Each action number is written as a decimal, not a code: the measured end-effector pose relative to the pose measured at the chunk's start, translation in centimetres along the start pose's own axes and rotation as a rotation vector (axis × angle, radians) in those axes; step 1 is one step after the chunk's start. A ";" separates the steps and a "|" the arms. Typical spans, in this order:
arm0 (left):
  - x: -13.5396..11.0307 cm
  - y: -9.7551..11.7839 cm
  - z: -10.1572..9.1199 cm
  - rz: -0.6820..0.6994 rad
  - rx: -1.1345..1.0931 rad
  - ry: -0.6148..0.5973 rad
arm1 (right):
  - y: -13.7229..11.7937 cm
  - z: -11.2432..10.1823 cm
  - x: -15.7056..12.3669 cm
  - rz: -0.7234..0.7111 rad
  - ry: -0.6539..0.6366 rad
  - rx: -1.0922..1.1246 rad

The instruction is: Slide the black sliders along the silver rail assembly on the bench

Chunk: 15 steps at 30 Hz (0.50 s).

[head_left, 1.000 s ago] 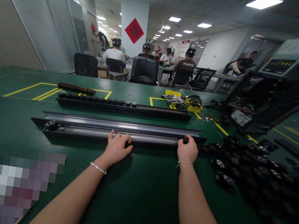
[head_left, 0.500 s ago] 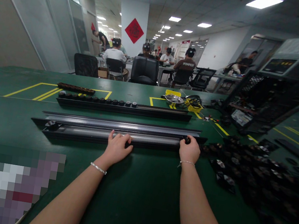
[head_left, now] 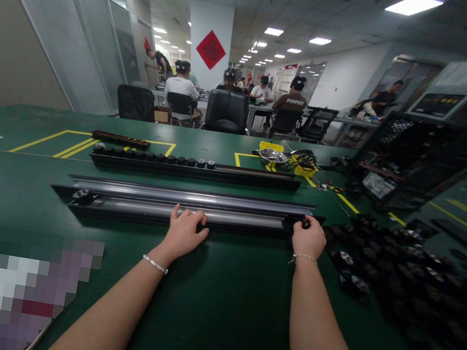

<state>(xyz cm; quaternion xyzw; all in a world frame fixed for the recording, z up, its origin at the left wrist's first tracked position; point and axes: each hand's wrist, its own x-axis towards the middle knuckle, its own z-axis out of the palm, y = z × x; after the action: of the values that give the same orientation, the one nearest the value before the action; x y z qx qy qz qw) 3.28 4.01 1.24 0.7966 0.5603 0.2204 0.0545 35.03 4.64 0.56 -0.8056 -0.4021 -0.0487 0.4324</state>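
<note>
My left hand (head_left: pixel 186 231) grips the near edge of a long black rail (head_left: pixel 131 204) around its middle, fingers laid over the silvery inner channel. At the rail's right end, my right hand (head_left: pixel 309 238) pinches a small black part (head_left: pixel 306 223), mostly covered by the fingers. A similar small black part (head_left: pixel 83 196) sits in the channel's left end. Just behind lies a second black rail (head_left: pixel 194 197) with a shiny inside. Farther back stands another rail (head_left: pixel 198 173), its left half lined with several round black pieces (head_left: pixel 152 156).
A heap of small black parts (head_left: pixel 405 267) spreads over the right of the green table (head_left: pixel 216 308). Behind it is an open computer case (head_left: pixel 378 183). A metal bowl (head_left: pixel 272 156) and yellow trays (head_left: pixel 304 167) stand at the back. People sit at far desks.
My right hand has moved slightly right along the rail, uncovering dark material in the channel left of its fingers. My left hand keeps its place on the rail.
</note>
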 end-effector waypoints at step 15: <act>-0.2 -0.1 0.0 0.007 -0.016 0.035 | 2.1 -0.5 0.3 -0.042 0.024 -0.183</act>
<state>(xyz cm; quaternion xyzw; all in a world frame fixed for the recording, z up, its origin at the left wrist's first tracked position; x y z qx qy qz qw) 3.18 3.88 1.13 0.7942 0.5565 0.2388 0.0500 36.87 3.81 -0.35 -0.8325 -0.4076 -0.1038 0.3605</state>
